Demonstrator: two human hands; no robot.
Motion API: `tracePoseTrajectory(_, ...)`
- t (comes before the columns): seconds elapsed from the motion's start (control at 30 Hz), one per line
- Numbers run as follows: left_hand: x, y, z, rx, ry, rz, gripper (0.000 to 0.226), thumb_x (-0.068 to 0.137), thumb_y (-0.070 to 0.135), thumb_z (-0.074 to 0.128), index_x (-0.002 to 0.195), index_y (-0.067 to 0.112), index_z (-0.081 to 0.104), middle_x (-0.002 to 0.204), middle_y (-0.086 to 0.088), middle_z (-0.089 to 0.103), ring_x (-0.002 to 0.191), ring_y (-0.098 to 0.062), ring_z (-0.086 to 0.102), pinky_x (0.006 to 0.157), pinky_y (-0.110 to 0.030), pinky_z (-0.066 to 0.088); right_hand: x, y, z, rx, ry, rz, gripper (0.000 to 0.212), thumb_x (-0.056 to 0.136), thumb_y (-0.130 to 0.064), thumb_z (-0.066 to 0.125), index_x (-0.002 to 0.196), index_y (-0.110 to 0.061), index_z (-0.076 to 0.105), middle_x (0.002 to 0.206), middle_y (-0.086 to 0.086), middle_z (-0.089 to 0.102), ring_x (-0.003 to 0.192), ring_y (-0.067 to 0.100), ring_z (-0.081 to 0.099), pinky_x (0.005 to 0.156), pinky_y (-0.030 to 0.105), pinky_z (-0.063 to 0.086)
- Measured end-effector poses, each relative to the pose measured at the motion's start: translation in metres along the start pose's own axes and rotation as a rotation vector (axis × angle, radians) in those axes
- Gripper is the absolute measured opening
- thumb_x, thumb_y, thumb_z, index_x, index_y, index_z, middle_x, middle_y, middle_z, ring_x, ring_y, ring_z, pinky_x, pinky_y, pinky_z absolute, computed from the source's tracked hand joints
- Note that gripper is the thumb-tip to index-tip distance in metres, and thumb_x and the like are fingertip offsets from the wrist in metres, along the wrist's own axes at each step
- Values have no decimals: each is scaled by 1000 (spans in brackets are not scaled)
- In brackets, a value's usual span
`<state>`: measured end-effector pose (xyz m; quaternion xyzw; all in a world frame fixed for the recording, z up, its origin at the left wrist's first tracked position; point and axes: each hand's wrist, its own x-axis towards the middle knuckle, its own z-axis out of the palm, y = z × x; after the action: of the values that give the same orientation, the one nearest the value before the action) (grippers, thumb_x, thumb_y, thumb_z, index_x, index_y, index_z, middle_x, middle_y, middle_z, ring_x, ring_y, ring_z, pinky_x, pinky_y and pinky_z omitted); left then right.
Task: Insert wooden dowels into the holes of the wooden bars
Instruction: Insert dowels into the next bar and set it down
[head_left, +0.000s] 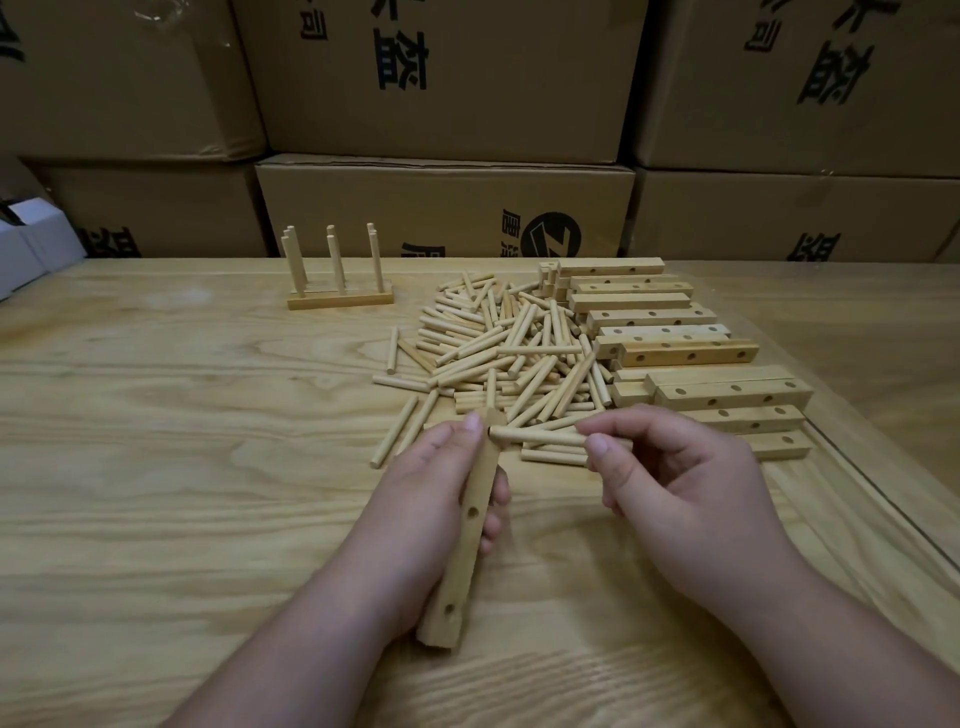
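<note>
My left hand (415, 499) grips a wooden bar (465, 551) that points away from me, two of its holes showing on the side facing right. My right hand (670, 483) pinches a wooden dowel (535, 435) lying level, its left tip touching the bar's far end near my left thumb. A heap of loose dowels (498, 348) lies just beyond both hands. Drilled bars (675, 353) are stacked in rows to the right of the heap. At the back left stand bars with several upright dowels in them (337, 275).
Everything rests on a pale wooden table (182, 415). Cardboard boxes (447, 208) are stacked along its far edge. A small white box (31, 249) sits at the far left. A glass sheet's edge (857, 467) runs diagonally across the table's right side.
</note>
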<state>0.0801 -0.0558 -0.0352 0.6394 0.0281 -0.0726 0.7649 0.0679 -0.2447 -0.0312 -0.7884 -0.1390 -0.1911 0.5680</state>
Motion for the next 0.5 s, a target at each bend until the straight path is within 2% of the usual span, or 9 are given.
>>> tracePoseTrajectory(0.1,-5,-2,1,103,5,34,52,105,48,37,90,6,62,52,-2,61,39,-12,53,39,-19,42,0,1,3,-39,-29,-29,15,81,-33,68,93,-30,76,88,-14,72,79,11,67,66,19,52)
tracePoseTrajectory(0.17,-6,-4,2,100,8,51,52,106,44,34,90,3,61,51,-3,61,39,-13,52,39,-19,42,-1,1,5,-52,-42,-42,13,81,-31,71,93,-32,76,92,-13,71,85,12,68,69,20,53)
tracePoseTrajectory(0.23,-6,-5,1,67,7,60,44,107,38,37,87,9,63,59,-7,64,42,-15,54,40,-22,44,-1,2,5,-64,-54,-48,13,81,-31,73,93,-33,76,89,-10,69,79,13,66,64,21,52)
tracePoseTrajectory(0.33,-3,-6,-2,23,-22,57,34,103,39,49,80,23,68,73,-7,67,53,-17,57,45,-27,47,0,3,3,-91,-53,-62,13,81,-33,73,93,-34,77,79,-6,63,65,12,58,58,14,45)
tracePoseTrajectory(0.43,-2,-3,-4,-14,-34,41,23,88,45,63,78,25,67,73,-5,65,53,-16,55,45,-26,45,1,5,2,-105,-40,-64,12,82,-28,76,91,-36,76,77,-6,62,58,9,51,56,13,42)
tracePoseTrajectory(0.5,-2,-2,-4,-6,-37,40,24,94,41,63,75,27,67,69,-5,62,50,-15,51,43,-24,42,0,4,2,-82,-44,-56,9,81,-32,74,88,-36,76,80,-5,64,57,9,50,55,13,42)
